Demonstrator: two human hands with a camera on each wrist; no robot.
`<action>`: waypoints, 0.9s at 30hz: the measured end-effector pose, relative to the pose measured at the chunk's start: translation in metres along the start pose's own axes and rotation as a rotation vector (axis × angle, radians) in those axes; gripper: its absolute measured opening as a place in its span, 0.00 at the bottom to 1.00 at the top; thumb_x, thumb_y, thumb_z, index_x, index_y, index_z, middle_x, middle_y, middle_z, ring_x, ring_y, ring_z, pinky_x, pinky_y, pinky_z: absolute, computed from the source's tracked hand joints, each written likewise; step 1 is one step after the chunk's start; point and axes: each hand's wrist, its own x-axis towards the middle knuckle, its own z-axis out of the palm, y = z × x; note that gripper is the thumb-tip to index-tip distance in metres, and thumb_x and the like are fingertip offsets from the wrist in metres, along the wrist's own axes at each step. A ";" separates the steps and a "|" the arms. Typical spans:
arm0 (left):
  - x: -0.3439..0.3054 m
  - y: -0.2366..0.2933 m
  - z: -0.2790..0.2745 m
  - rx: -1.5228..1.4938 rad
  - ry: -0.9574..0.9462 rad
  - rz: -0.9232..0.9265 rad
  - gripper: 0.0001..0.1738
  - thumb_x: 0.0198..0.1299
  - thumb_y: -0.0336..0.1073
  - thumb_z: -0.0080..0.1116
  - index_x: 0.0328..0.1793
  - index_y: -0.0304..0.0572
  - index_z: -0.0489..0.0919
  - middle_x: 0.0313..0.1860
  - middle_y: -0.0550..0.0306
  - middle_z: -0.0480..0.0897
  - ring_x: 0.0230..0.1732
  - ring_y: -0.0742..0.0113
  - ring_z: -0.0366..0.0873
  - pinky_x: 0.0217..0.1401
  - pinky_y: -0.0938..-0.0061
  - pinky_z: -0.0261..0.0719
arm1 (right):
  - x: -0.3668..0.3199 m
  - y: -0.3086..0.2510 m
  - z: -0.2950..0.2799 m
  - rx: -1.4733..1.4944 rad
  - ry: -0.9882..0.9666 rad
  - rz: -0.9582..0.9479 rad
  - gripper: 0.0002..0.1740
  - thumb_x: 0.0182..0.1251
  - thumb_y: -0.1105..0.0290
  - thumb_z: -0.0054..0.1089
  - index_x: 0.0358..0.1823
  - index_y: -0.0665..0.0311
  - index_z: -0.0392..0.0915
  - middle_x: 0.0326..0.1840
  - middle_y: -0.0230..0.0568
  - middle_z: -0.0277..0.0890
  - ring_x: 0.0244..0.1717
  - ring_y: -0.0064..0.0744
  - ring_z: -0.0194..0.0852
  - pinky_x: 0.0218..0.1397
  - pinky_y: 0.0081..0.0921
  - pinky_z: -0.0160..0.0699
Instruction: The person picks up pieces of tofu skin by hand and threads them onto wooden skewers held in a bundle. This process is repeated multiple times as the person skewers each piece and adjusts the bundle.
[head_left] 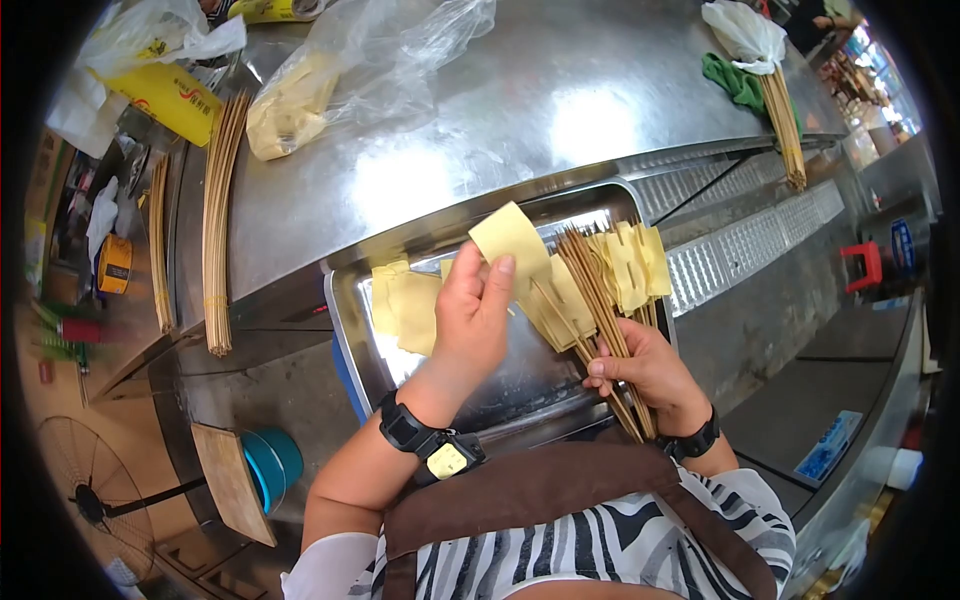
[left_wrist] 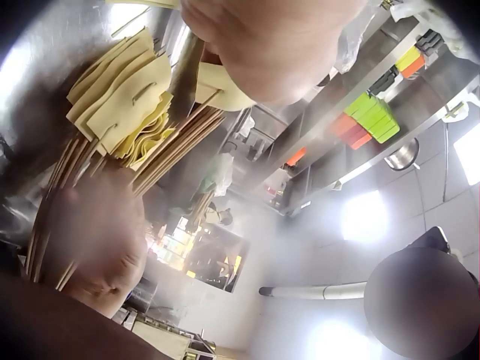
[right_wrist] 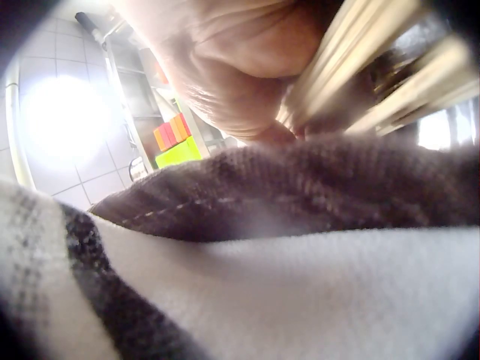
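Observation:
My left hand (head_left: 470,315) pinches a flat, pale yellow tofu sheet (head_left: 508,236) between thumb and fingers, above a metal tray (head_left: 480,395). The right hand (head_left: 650,370) grips a bundle of bamboo skewers (head_left: 598,285), held aslant over the tray's right part. One skewer in that hand carries a tofu piece (head_left: 560,310) just below the held sheet. Folded tofu pieces (head_left: 632,265) threaded on skewers lie at the tray's right end. At its left is a pile of loose tofu sheets (head_left: 408,308). In the right wrist view the skewers (right_wrist: 352,56) are blurred beside the palm.
A steel counter (head_left: 490,120) runs behind the tray, with a plastic bag of sheets (head_left: 295,100) on it. Skewer bundles (head_left: 222,220) lie at the left, and another (head_left: 785,125) at the far right. A blue bucket (head_left: 275,465) and a fan (head_left: 92,500) stand lower left.

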 end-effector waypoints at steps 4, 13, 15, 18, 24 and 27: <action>0.004 0.000 0.005 -0.218 0.118 -0.111 0.28 0.67 0.27 0.49 0.71 0.35 0.55 0.51 0.51 0.79 0.51 0.72 0.76 0.53 0.79 0.73 | 0.001 0.000 0.001 -0.010 0.003 -0.001 0.10 0.58 0.79 0.63 0.35 0.64 0.70 0.29 0.31 0.73 0.28 0.21 0.77 0.27 0.14 0.77; 0.005 -0.004 -0.003 -0.237 0.123 -0.341 0.21 0.64 0.26 0.53 0.64 0.34 0.69 0.44 0.53 0.83 0.42 0.73 0.80 0.47 0.77 0.79 | 0.000 0.000 0.002 0.023 0.015 -0.001 0.12 0.58 0.80 0.63 0.42 0.67 0.72 0.30 0.30 0.73 0.28 0.21 0.77 0.27 0.14 0.77; 0.001 -0.005 -0.001 -0.264 0.137 -0.405 0.19 0.64 0.27 0.54 0.61 0.33 0.72 0.44 0.54 0.83 0.42 0.73 0.80 0.47 0.77 0.79 | 0.000 0.001 0.001 0.025 0.023 0.004 0.13 0.58 0.80 0.63 0.43 0.68 0.72 0.30 0.30 0.72 0.28 0.21 0.77 0.27 0.14 0.77; -0.007 -0.004 0.003 -0.258 0.117 -0.457 0.18 0.64 0.28 0.55 0.60 0.32 0.73 0.45 0.54 0.82 0.43 0.73 0.80 0.48 0.77 0.79 | 0.001 0.003 -0.001 0.011 0.017 -0.006 0.12 0.58 0.80 0.63 0.43 0.67 0.72 0.30 0.30 0.72 0.28 0.21 0.77 0.28 0.14 0.78; -0.014 -0.007 0.007 -0.275 0.080 -0.392 0.23 0.65 0.28 0.53 0.65 0.31 0.67 0.47 0.53 0.81 0.46 0.70 0.80 0.49 0.75 0.79 | 0.000 0.002 0.000 0.032 0.022 -0.003 0.10 0.59 0.80 0.63 0.40 0.66 0.72 0.29 0.30 0.72 0.28 0.21 0.77 0.28 0.14 0.78; -0.004 -0.002 0.014 -0.440 0.294 -0.389 0.24 0.65 0.28 0.53 0.66 0.31 0.65 0.47 0.52 0.81 0.46 0.68 0.80 0.51 0.73 0.78 | 0.000 0.002 0.000 0.028 0.017 -0.011 0.10 0.59 0.80 0.63 0.38 0.65 0.71 0.29 0.29 0.72 0.28 0.21 0.77 0.28 0.14 0.78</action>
